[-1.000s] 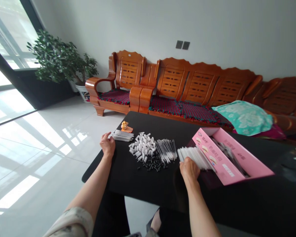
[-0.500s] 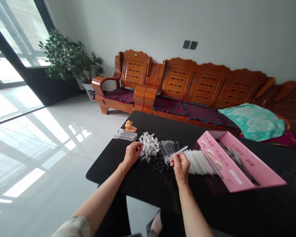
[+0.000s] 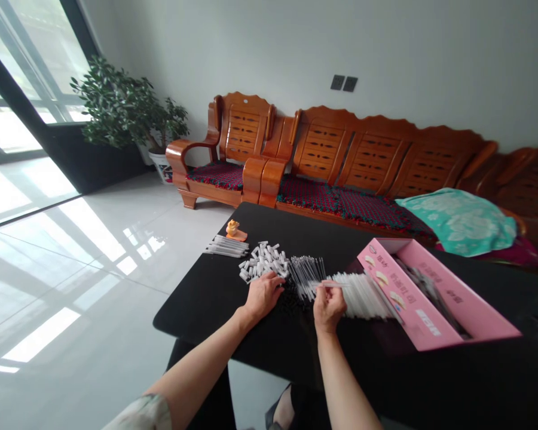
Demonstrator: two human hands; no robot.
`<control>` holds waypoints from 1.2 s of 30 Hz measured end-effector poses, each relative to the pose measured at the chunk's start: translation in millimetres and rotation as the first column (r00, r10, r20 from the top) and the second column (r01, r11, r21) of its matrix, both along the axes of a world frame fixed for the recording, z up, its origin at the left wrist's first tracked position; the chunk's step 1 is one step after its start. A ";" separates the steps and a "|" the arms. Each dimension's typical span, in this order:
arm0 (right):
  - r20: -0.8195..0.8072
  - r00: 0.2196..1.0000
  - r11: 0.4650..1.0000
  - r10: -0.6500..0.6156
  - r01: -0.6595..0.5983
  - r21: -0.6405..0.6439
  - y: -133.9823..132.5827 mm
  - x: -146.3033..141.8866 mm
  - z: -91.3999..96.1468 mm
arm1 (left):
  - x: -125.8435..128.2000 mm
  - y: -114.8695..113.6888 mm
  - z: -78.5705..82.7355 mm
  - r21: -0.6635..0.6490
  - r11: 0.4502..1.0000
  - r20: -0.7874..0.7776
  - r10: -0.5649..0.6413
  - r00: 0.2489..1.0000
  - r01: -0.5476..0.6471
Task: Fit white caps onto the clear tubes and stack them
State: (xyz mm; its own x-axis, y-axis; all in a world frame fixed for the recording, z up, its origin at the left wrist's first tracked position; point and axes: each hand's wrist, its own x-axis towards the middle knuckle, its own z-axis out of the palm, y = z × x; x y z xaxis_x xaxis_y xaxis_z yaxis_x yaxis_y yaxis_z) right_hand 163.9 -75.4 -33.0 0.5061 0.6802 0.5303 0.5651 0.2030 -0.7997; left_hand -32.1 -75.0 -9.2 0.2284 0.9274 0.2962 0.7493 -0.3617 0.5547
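My left hand (image 3: 262, 295) reaches over the near edge of a pile of white caps (image 3: 264, 261). Its bent fingers point down at small black plugs (image 3: 292, 303); anything between the fingertips is hidden. In my right hand (image 3: 329, 306), thumb and fingers pinch a slim whitish pen barrel (image 3: 336, 284), which lies nearly level. Thin pen refills (image 3: 305, 272) are spread between the two hands. To the right of my right hand lies a row of translucent white tubes (image 3: 365, 297).
All this lies on a black table (image 3: 192, 310). Several white pens (image 3: 228, 246) sit at its left edge beside a small orange figurine (image 3: 234, 229). A pink open box (image 3: 430, 292) stands on the right. Behind is a wooden bench (image 3: 363, 155).
My left hand has moved right and nearer, from the left side of the white caps to the black plugs. The barrel in my right hand has tilted to nearly level.
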 end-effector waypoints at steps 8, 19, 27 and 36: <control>0.033 0.999 0.999 0.038 -0.038 -0.009 1.3 -2.7 -0.3 | 1.7 14.8 -2.3 -0.003 1.000 -0.074 -0.002 0.997 0.002; 0.005 0.998 0.998 0.069 -0.069 -0.002 3.6 -5.0 1.0 | 7.5 13.6 6.7 -0.008 1.000 -0.083 -0.004 0.997 0.004; 0.004 0.998 0.998 0.069 -0.069 0.015 4.3 -3.8 1.1 | 36.8 27.6 21.5 0.042 0.986 -0.220 -0.150 0.964 0.163; -0.176 0.984 1.000 -0.015 0.014 -0.005 4.5 -1.6 5.9 | 60.3 29.5 21.1 0.052 0.996 -0.226 0.083 0.971 -0.073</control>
